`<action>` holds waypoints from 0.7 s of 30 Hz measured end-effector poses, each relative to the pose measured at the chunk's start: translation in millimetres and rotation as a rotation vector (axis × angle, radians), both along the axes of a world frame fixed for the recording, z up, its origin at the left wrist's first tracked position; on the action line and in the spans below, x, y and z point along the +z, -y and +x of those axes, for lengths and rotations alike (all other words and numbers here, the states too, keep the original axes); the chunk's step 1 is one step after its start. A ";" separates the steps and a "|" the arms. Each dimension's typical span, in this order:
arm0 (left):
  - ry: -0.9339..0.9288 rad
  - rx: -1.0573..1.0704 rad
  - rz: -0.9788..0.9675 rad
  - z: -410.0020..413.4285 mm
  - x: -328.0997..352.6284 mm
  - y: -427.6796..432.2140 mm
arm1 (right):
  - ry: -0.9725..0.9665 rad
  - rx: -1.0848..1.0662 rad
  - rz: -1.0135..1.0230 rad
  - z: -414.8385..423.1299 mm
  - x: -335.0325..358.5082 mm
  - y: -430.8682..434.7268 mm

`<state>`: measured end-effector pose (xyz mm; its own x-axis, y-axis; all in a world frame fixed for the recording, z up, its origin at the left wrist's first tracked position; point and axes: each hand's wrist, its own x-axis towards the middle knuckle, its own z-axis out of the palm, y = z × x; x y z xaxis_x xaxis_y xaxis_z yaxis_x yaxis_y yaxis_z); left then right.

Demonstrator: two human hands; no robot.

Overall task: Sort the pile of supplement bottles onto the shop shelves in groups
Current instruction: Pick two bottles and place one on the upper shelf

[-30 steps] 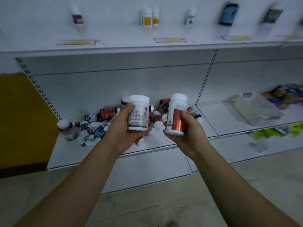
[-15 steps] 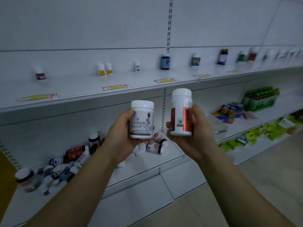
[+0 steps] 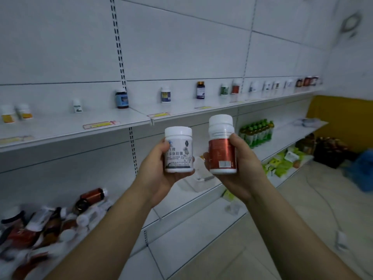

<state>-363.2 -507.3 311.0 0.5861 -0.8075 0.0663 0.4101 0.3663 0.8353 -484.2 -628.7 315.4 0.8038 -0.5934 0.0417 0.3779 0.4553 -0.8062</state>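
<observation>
My left hand grips a short white bottle with a grey label, held upright at chest height. Close beside it my right hand holds a taller white-capped bottle with a red label, also upright. The pile of supplement bottles lies jumbled on the lower shelf at the bottom left. On the upper shelf single bottles stand spaced apart: a dark blue one, a white one with a blue label, a dark one, a green-labelled one and a red-labelled one.
Yellow price tags are clipped along the upper shelf's front edge. Green drink bottles and green packets fill shelves to the right. Dark boxes and a blue bag sit on the floor by a yellow wall.
My view has swung up and to the right along the shelves. The pile has slid to the bottom left. Both hands keep their bottles, the red-labelled one turned slightly.
</observation>
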 end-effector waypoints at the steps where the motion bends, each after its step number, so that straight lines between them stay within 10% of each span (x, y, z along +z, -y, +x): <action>1: 0.003 -0.005 -0.003 -5.2 0.2 12.6 | 0.011 0.005 0.014 -6.5 1.9 11.6; 21: 0.054 -0.159 -0.075 24.2 -2.3 271.7 | -0.027 -0.208 -0.018 10.5 6.9 242.8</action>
